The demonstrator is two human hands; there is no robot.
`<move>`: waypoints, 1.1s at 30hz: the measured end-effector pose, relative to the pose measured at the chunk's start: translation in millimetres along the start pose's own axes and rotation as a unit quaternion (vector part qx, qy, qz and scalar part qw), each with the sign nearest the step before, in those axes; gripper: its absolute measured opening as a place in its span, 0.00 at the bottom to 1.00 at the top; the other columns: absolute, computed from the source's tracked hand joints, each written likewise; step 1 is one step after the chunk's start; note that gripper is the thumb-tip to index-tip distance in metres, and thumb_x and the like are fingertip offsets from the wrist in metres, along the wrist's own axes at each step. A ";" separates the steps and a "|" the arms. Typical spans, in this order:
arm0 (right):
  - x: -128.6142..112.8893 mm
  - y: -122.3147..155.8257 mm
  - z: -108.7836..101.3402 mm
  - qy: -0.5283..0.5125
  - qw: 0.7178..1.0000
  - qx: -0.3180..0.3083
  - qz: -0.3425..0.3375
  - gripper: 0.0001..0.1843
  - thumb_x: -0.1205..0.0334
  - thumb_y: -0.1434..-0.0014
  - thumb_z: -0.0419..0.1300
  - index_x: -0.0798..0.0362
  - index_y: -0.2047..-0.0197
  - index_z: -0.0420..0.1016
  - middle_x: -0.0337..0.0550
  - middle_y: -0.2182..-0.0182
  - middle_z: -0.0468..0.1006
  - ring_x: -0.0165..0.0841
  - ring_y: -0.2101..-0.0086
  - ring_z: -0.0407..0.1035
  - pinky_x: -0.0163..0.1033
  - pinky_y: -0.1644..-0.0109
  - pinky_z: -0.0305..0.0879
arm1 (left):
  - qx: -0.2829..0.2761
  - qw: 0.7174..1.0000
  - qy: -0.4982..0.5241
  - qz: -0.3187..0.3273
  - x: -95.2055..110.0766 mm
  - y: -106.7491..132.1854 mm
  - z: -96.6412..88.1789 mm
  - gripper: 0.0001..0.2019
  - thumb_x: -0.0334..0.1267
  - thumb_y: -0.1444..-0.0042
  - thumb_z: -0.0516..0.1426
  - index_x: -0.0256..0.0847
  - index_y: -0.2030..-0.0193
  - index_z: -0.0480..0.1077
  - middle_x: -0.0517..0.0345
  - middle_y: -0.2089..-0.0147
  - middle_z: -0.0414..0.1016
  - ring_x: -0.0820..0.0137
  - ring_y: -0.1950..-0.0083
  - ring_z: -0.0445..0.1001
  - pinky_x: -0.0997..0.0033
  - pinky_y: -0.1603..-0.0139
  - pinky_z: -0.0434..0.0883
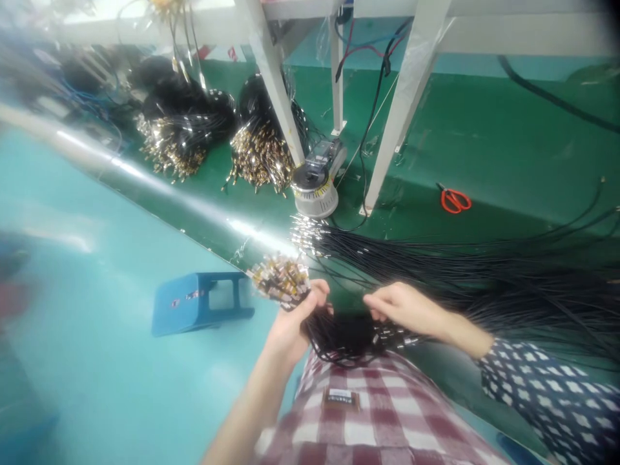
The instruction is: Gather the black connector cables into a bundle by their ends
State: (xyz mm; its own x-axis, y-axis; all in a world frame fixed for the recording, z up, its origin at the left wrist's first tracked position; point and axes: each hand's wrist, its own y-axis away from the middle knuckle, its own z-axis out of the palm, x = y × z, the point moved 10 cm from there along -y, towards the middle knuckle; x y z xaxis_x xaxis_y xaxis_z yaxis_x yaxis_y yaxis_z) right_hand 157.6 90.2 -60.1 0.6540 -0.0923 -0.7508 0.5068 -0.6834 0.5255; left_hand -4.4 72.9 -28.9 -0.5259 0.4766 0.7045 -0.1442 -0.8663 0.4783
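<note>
- Left grip (290, 332): closed round cables (281, 281).
- Right grip (382, 307): fingers bent; cannot tell whether holding anything.
- Label (341, 398) on near checked cloth (378, 429): lettering unclear.

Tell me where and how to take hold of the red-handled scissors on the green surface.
Take the scissors by their red handle loops, probably from above and the wearer's near side, passing the right hand over the black cables. They lie flat, loops toward the wearer's right, dark tip pointing away and left.
</note>
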 end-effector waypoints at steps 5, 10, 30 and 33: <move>33.7 -37.2 -19.3 0.078 0.997 0.000 0.021 0.24 0.47 0.37 0.50 0.55 0.69 0.77 0.42 0.71 0.80 0.31 0.72 0.72 0.33 0.67 0.62 | -0.030 0.998 0.050 0.014 -8.0 7.2 -7.1 0.13 0.42 0.44 0.58 0.39 0.76 0.64 0.62 0.80 0.61 0.69 0.69 0.68 0.59 0.50 0.65; 6.0 -110.3 11.7 0.212 0.976 0.047 0.006 0.10 0.58 0.45 0.64 0.57 0.64 0.76 0.54 0.59 0.78 0.41 0.60 0.73 0.39 0.59 0.63 | 0.000 0.997 0.079 0.016 -11.3 9.1 -3.7 0.15 0.40 0.47 0.60 0.39 0.78 0.59 0.67 0.84 0.53 0.75 0.79 0.57 0.68 0.64 0.63; 8.5 40.3 3.2 -0.269 0.957 -0.065 -0.087 0.16 0.49 0.38 0.55 0.54 0.67 0.61 0.41 0.72 0.71 0.28 0.71 0.63 0.35 0.66 0.60 | 0.072 0.997 0.024 -0.008 8.8 -24.5 21.3 0.12 0.34 0.54 0.64 0.34 0.62 0.71 0.68 0.83 0.55 0.79 0.80 0.56 0.73 0.71 0.62; 1.8 41.2 6.2 -0.239 0.961 -0.106 -0.087 0.16 0.49 0.39 0.55 0.55 0.67 0.64 0.42 0.71 0.74 0.28 0.73 0.64 0.34 0.69 0.60 | 0.076 0.997 0.012 -0.010 8.4 -24.1 23.9 0.09 0.32 0.56 0.65 0.34 0.70 0.69 0.67 0.83 0.55 0.79 0.80 0.56 0.73 0.72 0.62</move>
State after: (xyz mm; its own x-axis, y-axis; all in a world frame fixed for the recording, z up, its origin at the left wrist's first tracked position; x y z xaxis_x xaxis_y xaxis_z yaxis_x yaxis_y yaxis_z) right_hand 176.2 57.3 -42.3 0.2425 -0.3459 -0.9064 0.7216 -0.5602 0.4068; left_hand 14.7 101.3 -22.0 -0.5448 0.4878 0.6821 -0.0264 -0.8230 0.5675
